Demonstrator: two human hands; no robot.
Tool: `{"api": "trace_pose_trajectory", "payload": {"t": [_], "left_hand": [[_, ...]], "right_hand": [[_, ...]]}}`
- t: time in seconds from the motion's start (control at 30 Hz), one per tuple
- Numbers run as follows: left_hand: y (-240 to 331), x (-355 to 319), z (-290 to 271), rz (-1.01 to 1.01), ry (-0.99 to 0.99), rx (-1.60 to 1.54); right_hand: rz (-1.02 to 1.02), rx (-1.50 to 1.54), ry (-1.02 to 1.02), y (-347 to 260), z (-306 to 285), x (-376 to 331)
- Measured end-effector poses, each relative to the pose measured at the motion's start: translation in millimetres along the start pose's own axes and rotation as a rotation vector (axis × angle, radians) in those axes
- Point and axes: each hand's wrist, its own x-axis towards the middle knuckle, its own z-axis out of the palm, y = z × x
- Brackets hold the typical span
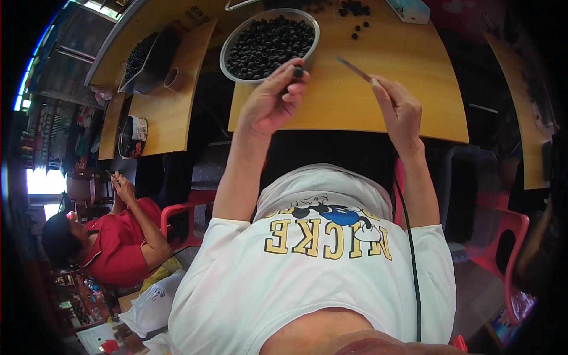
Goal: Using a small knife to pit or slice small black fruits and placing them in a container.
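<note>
My left hand (273, 97) is raised over the near edge of the wooden table (331, 109), just in front of a clear plastic bowl (223, 58). Its fingertips pinch a small round black rubber-like piece (298, 72). Heaped inside the bowl are many similar black pieces (272, 47), some with a hollow showing. In my right hand (401, 109) is a slim knife-like tool (355, 68), its blurred tip pointing away and left toward the bowl. The tip and the held piece are apart.
Loose black pieces (355, 9) lie at the table's far side, beside a pale box (409, 10). To the left, a second table (171, 115) bears a tub of black pieces (142, 68), a cup (174, 78) and a printed tin (134, 136). A person in red (127, 248) sits there.
</note>
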Motion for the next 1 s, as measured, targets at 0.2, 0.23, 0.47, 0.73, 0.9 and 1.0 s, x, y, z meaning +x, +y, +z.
{"api": "trace_pose_trajectory", "payload": {"t": [0.2, 0.23, 0.47, 0.73, 0.9, 1.0], "left_hand": [[-45.6, -2.5, 9.6, -0.082, 0.097, -0.189], [-48.8, -2.5, 15.5, -0.068, 0.158, -0.139], [-56.2, -7.9, 14.9, -0.038, 0.155, -0.150], [-57.7, -10.0, 7.8, -0.023, 0.105, -0.093], [-57.3, -9.2, 6.0, -0.010, 0.111, -0.060], [-58.1, -8.4, 3.9, -0.001, 0.064, -0.088]], "right_hand": [[-0.412, -0.074, -0.069, -23.2, 0.0, -5.6], [-0.402, -0.079, -0.071, -25.9, 0.6, -5.9], [-0.526, -0.136, -0.015, -32.3, 3.7, -8.3], [-0.499, -0.153, -0.008, -28.7, 7.4, -9.6], [-0.495, -0.159, -0.009, -27.6, 7.5, -9.2], [-0.492, -0.156, -0.006, -24.6, 7.8, -8.4]]}}
